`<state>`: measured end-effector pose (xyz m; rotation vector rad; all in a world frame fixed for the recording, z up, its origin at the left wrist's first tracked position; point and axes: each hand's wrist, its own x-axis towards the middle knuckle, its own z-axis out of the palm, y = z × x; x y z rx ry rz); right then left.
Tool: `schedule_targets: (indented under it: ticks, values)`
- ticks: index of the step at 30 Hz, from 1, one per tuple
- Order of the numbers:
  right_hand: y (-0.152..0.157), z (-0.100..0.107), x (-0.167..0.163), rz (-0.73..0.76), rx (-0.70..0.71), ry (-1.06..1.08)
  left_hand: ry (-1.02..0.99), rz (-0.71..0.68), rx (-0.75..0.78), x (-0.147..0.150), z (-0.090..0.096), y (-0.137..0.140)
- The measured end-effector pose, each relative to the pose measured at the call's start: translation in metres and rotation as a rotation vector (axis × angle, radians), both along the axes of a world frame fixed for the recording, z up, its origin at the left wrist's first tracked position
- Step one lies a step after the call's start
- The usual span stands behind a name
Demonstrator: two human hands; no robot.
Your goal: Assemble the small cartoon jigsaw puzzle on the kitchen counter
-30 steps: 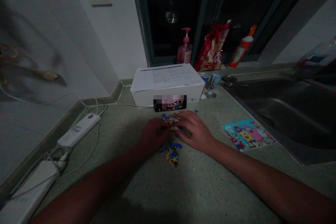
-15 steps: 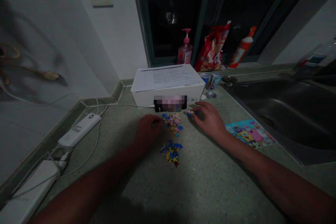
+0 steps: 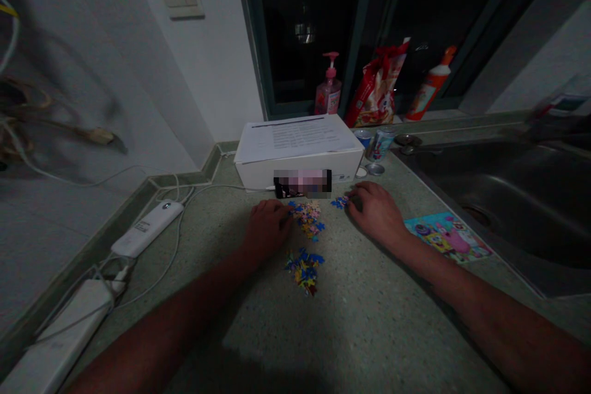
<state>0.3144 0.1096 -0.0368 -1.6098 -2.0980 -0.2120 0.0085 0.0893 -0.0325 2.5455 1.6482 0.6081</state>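
Observation:
My left hand [image 3: 268, 229] rests at the left edge of a pile of jigsaw pieces [image 3: 310, 217], its fingers bent and close together. Whatever lies between those fingertips is hidden. My right hand [image 3: 376, 212] pinches a small cluster of mostly blue jigsaw pieces [image 3: 340, 202] at its fingertips, just right of that pile. Nearer to me on the counter lies a second jigsaw pile [image 3: 305, 268], blue and yellow with some dark red. A colourful cartoon picture sheet [image 3: 450, 237] lies beside my right forearm.
A phone [image 3: 302, 183] with a blurred screen leans on a white box [image 3: 295, 163] topped with paper. Cans [image 3: 381, 144] and a metal lid [image 3: 375, 169] stand right of it. The sink [image 3: 517, 197] is at the right; a power strip [image 3: 64, 335] and charger [image 3: 148, 228] with cables lie left.
My left fingers have come onto the edge of the upper pile. The cluster at my right fingertips showed pink and yellow before and now looks mostly blue. The view has shifted slightly.

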Motion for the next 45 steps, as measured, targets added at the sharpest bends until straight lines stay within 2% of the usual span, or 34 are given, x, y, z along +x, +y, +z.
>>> schedule_targets:
  ticks: [5, 14, 22, 32, 37, 45]
  values:
    - [-0.012, 0.006, -0.013, 0.053, 0.014, -0.012, 0.035, 0.01, -0.001, 0.001, 0.002, -0.002]
    - [-0.024, 0.002, -0.032, 0.236, 0.079, 0.054, 0.01, 0.008, 0.025, -0.001, -0.005, 0.002]
    - [-0.029, 0.003, -0.038, 0.291, 0.08, 0.083, 0.0, 0.002, 0.055, -0.002, -0.009, 0.004]
    - [-0.036, 0.006, -0.051, 0.416, 0.078, 0.095, -0.097, 0.019, 0.039, -0.004, -0.003, 0.005]
    - [-0.039, 0.008, -0.058, 0.48, 0.081, 0.151, -0.149, 0.013, 0.148, -0.004, 0.0, 0.001]
    - [-0.045, 0.005, -0.066, 0.536, 0.011, 0.357, -0.143, -0.259, 0.48, 0.008, 0.007, -0.019]
